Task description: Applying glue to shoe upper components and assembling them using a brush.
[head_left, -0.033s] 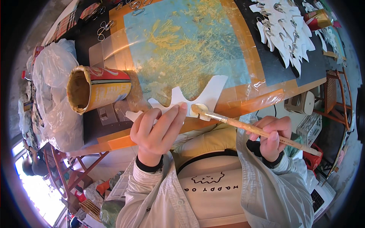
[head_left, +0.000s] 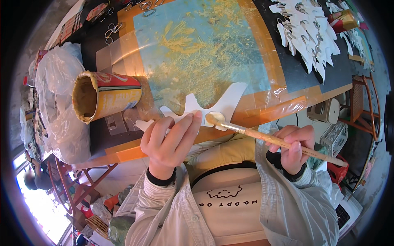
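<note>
A: What takes up the most room?
B: The table [head_left: 338, 78], dark and edged with orange-brown tape. On it is a blue sheet [head_left: 250, 53] smeared with dried yellowish paste.

A: And next?
B: A plastic bag [head_left: 61, 102] bulges at the left, and a heap of white cutouts [head_left: 310, 37] with metal rings lies at the far right.

A: Where is the piece being worked on?
B: The white jagged piece [head_left: 232, 96] lies along the table's near edge, in front of the person. A tin [head_left: 119, 98] with a paste-crusted rim is to its left.

A: The hands?
B: The left hand [head_left: 170, 137] presses on the piece, its fingers close together; its thumb is hidden, so neither speaker can tell whether it pinches from below. The right hand [head_left: 295, 147] pinches a wooden brush [head_left: 262, 135] between thumb and curled fingers.

A: The smallest thing?
B: A pale round patch [head_left: 221, 116] on the piece, touched by the bristles [head_left: 213, 119].

A: Any change since the earlier frame?
B: Barely: the piece's far right tip sits slightly lower, while the hands and tin match.
</note>
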A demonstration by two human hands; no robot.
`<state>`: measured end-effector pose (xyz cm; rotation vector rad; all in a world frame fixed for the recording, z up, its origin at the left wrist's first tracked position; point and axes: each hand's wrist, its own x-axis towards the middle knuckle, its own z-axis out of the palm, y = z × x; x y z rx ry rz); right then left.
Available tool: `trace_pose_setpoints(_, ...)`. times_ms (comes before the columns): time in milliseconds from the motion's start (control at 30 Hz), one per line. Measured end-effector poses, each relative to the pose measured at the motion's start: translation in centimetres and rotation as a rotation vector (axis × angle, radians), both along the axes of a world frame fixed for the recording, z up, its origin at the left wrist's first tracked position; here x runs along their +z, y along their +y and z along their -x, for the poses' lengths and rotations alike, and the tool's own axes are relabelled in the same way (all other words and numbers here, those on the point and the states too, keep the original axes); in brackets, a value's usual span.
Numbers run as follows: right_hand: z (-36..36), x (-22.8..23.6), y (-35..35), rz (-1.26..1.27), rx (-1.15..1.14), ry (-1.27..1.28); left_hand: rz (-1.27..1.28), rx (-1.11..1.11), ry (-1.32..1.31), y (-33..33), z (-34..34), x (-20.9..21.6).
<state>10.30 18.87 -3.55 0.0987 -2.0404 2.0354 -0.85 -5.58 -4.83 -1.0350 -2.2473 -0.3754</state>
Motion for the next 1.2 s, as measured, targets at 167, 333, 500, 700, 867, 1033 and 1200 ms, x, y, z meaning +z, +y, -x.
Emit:
trace_pose_setpoints(167, 0.0, 0.4, 0.4, 0.165, -0.035, -0.004, 0.012, 0.009, -0.005, -0.1, -0.2, 0.1)
trace_pose_setpoints(333, 0.1, 0.5, 0.3, 0.115, -0.132, -0.005, 0.009, 0.006, -0.005, -0.1, -0.3, 0.0)
trace_pose_setpoints(500, -0.2, -0.4, 0.2, 0.002, -0.026, 0.041, 0.007, 0.012, -0.008, 0.1, -0.2, 0.0)
trace_pose_setpoints(700, -0.1, 0.7, 0.8, 0.204, 0.101, -0.051, 0.005, 0.01, 0.006, 0.1, -0.2, 0.2)
trace_pose_setpoints(867, 0.6, 0.9, 0.3, 0.283, -0.074, 0.012, 0.005, 0.023, 0.001, 0.0, -0.3, 0.2)
trace_pose_setpoints(1033, 0.6, 0.5, 0.0, 0.084, -0.116, -0.008, -0.009, 0.01, -0.031, 0.0, -0.3, 0.7)
trace_pose_setpoints(1200, 0.1, 1.3, 0.7, 0.127, 0.221, 0.11, -0.026, 0.02, -0.002, 0.0, -0.4, 1.1)
